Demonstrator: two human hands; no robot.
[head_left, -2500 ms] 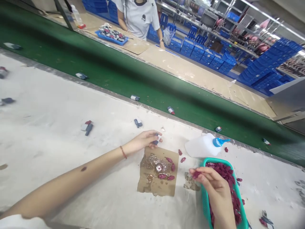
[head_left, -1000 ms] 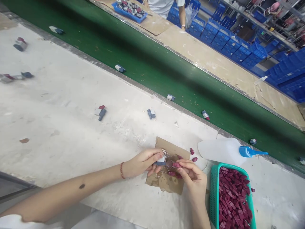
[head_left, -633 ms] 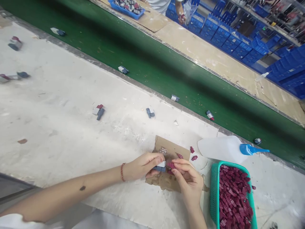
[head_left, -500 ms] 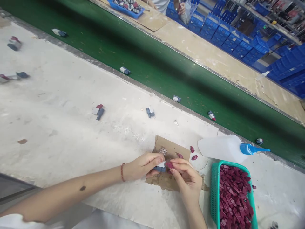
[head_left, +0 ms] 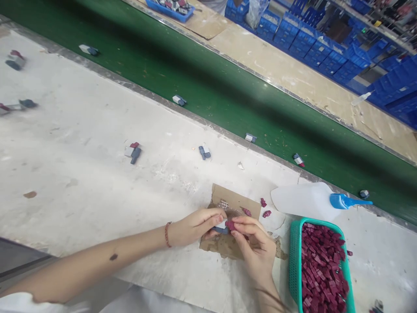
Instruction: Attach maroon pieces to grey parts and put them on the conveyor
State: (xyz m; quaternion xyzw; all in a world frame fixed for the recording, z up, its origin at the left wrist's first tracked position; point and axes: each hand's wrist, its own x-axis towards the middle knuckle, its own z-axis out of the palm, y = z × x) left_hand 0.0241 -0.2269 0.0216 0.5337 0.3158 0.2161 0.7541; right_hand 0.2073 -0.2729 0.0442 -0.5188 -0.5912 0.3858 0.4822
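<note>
My left hand (head_left: 202, 225) is closed on a small grey-and-white plastic part (head_left: 221, 227), its thumb lying across the top. Between the thumb and fingers of my right hand (head_left: 256, 243) is a small maroon plastic piece (head_left: 230, 225), held against the right end of the grey-and-white part. Both hands are over a torn piece of brown cardboard (head_left: 239, 200) with wet-looking stains. Loose maroon pieces (head_left: 267, 213) lie on and beside the cardboard. At my right stands a green basket (head_left: 295, 265) heaped with maroon pieces (head_left: 322, 265).
A white squeeze bottle (head_left: 304, 199) with a blue nozzle lies behind the basket. Grey-and-white parts (head_left: 204, 152) are scattered on the white table (head_left: 97, 174). Beyond its edge runs a green conveyor belt (head_left: 215, 95) carrying several parts. Blue crates (head_left: 306, 45) are stacked at the far side.
Parts on the green belt have shifted to the right. The maroon piece looks slightly closer against the grey-and-white part. A co-worker's hands at the top have gone from view.
</note>
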